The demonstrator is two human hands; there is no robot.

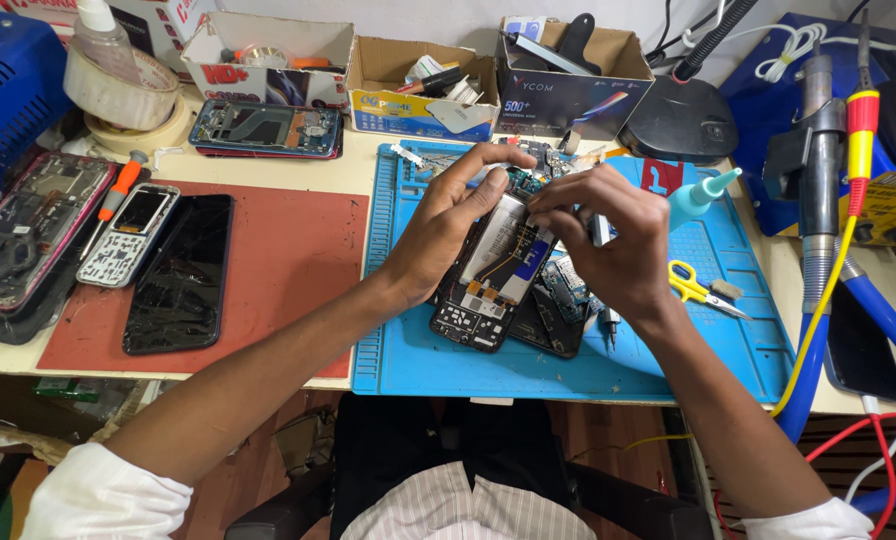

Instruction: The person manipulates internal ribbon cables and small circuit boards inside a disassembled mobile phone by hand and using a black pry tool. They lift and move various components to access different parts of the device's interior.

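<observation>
An opened smartphone (488,280) with its back removed lies tilted on the blue work mat (588,365), its silver battery and boards showing. My left hand (446,222) grips the phone's left edge and top, fingers curled over it. My right hand (613,238) rests on the phone's upper right, fingertips pinched at the battery's top edge, with a thin metal tool (602,232) tucked in the hand. Under the phone lies a second dark phone part (553,325).
A red mat (288,260) on the left carries a black phone (180,275) and a keypad phone (128,236). Yellow scissors (696,288) and a teal bottle (698,197) lie right. Cardboard boxes (423,90) line the back; a hot-air tool (818,170) stands right.
</observation>
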